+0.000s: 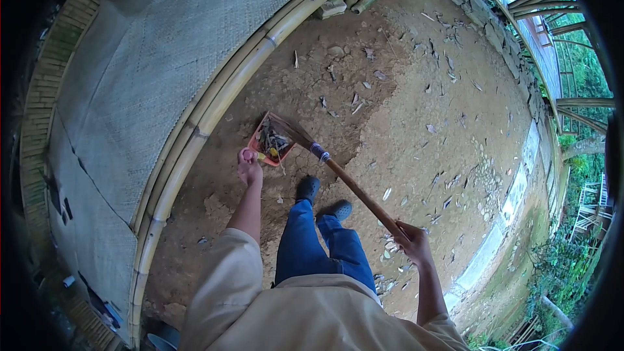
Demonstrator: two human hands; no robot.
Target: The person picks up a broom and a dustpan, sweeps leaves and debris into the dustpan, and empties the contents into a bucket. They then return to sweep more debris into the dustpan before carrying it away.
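Note:
My left hand (248, 170) is closed around the pinkish handle end of an orange-red dustpan (256, 134), low over the dirt floor. Dry leaves (275, 138) and a few yellow bits lie inside the pan. My right hand (413, 244) grips the wooden stick of a broom (357, 188), which slants down and to the left. Its bristles (290, 129) reach over the far right rim of the pan. A wrapped binding shows where stick and bristles meet.
Bamboo poles (214, 107) edge a raised woven-mat platform (149, 71) on my left. Scattered leaves (357, 105) dot the bare dirt ground (416, 130). Stone edging (497, 231) and greenery stand at the right. My shoes (308, 188) are just behind the dustpan.

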